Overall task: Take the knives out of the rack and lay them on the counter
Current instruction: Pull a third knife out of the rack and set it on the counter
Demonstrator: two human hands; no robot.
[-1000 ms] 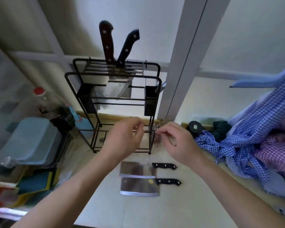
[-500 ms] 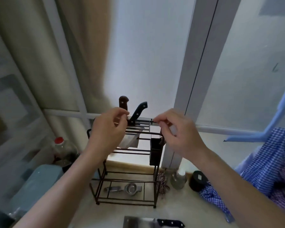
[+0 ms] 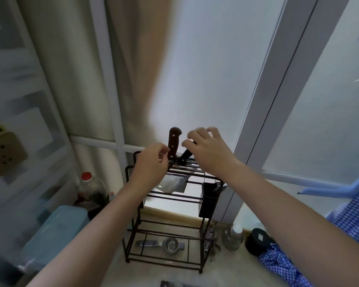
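A black wire rack [image 3: 131, 206] stands on the counter below the window. Two knives stand in its top slots: a brown-handled knife [image 3: 174, 141] upright and a black-handled knife [image 3: 185, 158] leaning right, with a wide blade [image 3: 174, 184] showing below the rails. My left hand [image 3: 151, 168] hovers at the rack's top beside the brown handle, fingers half curled and holding nothing. My right hand [image 3: 207, 150] covers the black handle's upper end, thumb and fingers closed around it. Part of a cleaver [image 3: 174, 284] lies on the counter at the bottom edge.
A black cup [image 3: 209, 200] hangs on the rack's right side and a metal strainer [image 3: 168, 244] lies on its bottom shelf. A red-capped bottle [image 3: 90, 188] and a blue box [image 3: 56, 230] stand to the left. A glass bottle [image 3: 232, 237], black jar [image 3: 257, 241] and checked cloth [image 3: 294, 268] are to the right.
The view has tilted upward, leaving only a sliver of the laid-down cleavers in view. Both hands rose from the rack's lower bars to its top, and my right hand moved onto the black handle.
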